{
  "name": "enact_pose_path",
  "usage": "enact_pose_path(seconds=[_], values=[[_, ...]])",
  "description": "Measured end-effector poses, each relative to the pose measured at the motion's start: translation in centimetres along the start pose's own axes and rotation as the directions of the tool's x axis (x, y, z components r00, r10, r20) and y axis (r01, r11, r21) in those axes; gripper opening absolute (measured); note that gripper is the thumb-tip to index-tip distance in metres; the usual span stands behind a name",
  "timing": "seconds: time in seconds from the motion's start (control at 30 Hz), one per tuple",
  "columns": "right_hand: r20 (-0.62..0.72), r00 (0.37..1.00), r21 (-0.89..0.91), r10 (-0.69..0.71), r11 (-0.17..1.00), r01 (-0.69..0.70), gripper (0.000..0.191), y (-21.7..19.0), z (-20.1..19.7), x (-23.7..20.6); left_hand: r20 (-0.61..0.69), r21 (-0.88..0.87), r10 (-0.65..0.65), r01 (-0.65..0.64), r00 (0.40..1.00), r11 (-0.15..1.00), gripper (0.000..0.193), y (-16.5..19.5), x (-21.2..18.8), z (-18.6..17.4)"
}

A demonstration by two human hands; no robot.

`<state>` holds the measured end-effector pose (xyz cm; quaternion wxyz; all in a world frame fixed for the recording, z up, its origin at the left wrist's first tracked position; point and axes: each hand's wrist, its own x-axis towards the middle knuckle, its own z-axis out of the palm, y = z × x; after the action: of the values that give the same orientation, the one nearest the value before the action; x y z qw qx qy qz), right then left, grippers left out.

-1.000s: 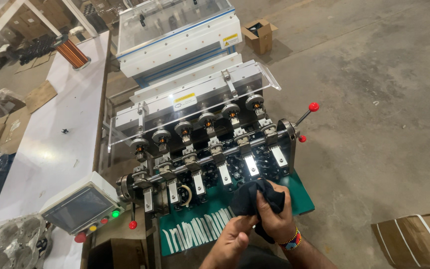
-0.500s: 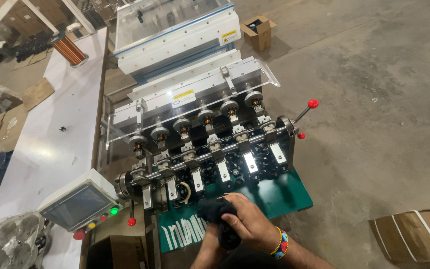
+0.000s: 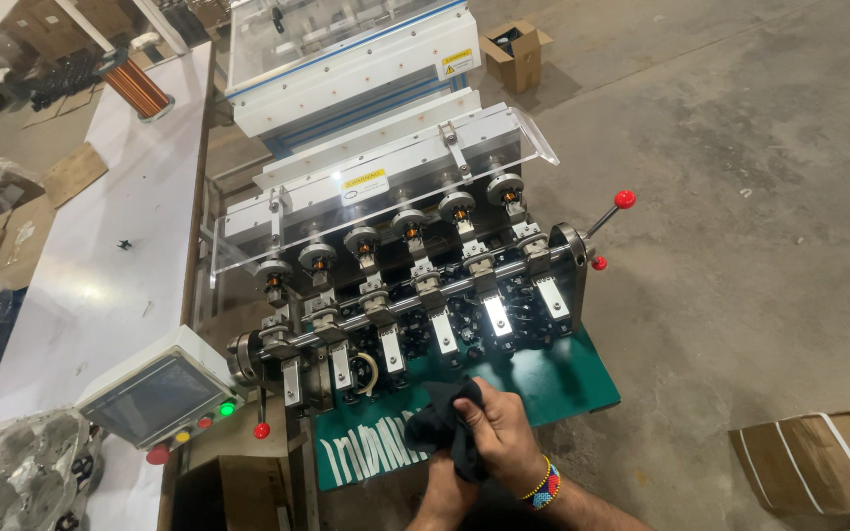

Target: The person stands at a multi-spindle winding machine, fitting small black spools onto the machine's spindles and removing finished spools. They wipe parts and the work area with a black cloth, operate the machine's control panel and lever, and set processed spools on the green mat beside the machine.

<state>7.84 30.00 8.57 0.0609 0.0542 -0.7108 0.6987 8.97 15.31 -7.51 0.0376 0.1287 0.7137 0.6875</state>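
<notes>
- The right hand [image 3: 504, 433] is clenched on a dark cloth [image 3: 442, 430], which has shifted left along the green plate [image 3: 563, 379] since 1 second ago.
- The left hand [image 3: 445, 497], just below, is mostly hidden; its grip cannot be told.
- Just above stands the winding machine [image 3: 415, 285], so wiping appears underway.

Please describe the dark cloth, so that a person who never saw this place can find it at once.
Start at the big white and steel winding machine, then go down to its flat green base plate. At the plate's front edge, the right hand grips a crumpled black cloth. It is the only soft thing among hard metal parts.
</notes>
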Motion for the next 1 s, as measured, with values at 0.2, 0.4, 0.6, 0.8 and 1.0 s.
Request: enact_pose_path(seconds=[0.2,0.4,0.6,0.8,1.0], values=[[-0.159,0.987,0.26,-0.014,0.964,0.055,0.025,1.5,-0.1,1.2,-0.009,0.189,-0.14,0.139,0.99,0.972,0.034,8.1,2.1,0.5],[0.013,0.937,0.742,0.348,0.626,-0.243,0.041,1.3,-3.5,3.6,0.17,0.517,0.433,-0.454,0.885,0.726,0.052,16.9,3.6,0.0],[0.313,0.887,0.85,0.339,0.317,-0.42,0.079,1.9,-0.4,1.2,0.027,0.611,0.436,-0.36,0.9,0.705,0.06,16.6,6.5,1.4],[0.284,0.928,0.809,0.243,0.459,-0.368,0.078,3.6,-0.2,0.3,-0.158,0.597,0.327,-0.174,0.932,0.783,0.039,14.3,7.0,2.0],[0.459,0.851,0.675,0.255,0.522,-0.521,0.094,4.8,-0.1,-0.7,-0.249,0.493,0.341,-0.184,0.907,0.85,0.049,13.6,8.4,0.8]])
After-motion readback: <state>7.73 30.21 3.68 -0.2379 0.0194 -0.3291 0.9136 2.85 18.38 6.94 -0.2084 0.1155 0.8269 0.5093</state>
